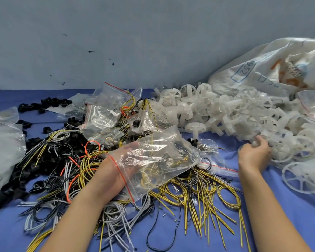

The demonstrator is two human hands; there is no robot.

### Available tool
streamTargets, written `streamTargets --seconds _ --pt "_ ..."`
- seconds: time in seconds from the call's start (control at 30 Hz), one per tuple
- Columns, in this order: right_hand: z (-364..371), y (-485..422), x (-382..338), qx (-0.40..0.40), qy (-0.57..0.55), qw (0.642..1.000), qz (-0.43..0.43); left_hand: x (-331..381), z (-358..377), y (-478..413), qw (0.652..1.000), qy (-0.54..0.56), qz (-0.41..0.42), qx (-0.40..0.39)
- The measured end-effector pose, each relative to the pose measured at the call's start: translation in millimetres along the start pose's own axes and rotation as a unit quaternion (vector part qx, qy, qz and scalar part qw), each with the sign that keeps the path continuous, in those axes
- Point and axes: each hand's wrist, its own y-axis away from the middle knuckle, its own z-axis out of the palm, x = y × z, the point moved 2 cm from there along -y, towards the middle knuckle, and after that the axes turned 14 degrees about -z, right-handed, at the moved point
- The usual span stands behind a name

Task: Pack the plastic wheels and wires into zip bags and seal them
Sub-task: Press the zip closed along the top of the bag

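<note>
L hand (122, 164) sits inside the zip bag (158, 157), fingers straight, palm up, spreading it open. The bag lies on top of the wire heap (198, 188), red zip strip toward the person. R hand (254, 154), right of the wire heap, curls its fingers on a wheel (256, 142) at the near edge of the wheel pile (225, 113), which runs right of & behind the wire heap.

Wheel prob. light, stiff, a bit slick; best hold is rim or a spoke, centre peg also ok. Bag is thin, floppy, slippery: take it by the zip strip.

Looks: wheels milky-white, spoked, w/ a peg hub. Bag is clear crinkled film; yellow wires show thru it, can't tell if inside or under. Wires are yellow, grey, black, orange loops, likely springy & quick to tangle.
</note>
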Motion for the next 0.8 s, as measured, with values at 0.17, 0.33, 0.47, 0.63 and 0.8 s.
streamTargets --seconds 0.17,0.33,0.47,0.63,0.8 --pt "-6.3 10.1 -9.4 -0.004 -0.005 0.997 -0.073 -0.1 0.3 -0.1 1.0 -0.01 0.0 0.019" --pt "-0.6 46.2 -61.4 -0.041 -0.131 0.962 -0.235 1.0 4.0 3.0 1.0 -0.012 -0.003 0.025" --pt "10.5 89.0 -98.4 -0.126 -0.292 0.916 -0.246 -0.1 1.5 3.9 0.999 -0.006 0.003 0.042" --pt "29.7 146.1 -102.9 -0.2 -0.242 0.867 -0.387 0.9 4.4 8.7 0.999 -0.027 -0.003 0.041" --pt "35.4 177.6 -95.9 -0.193 -0.191 0.821 -0.502 18.8 -0.3 33.0 0.918 -0.338 0.006 0.208"
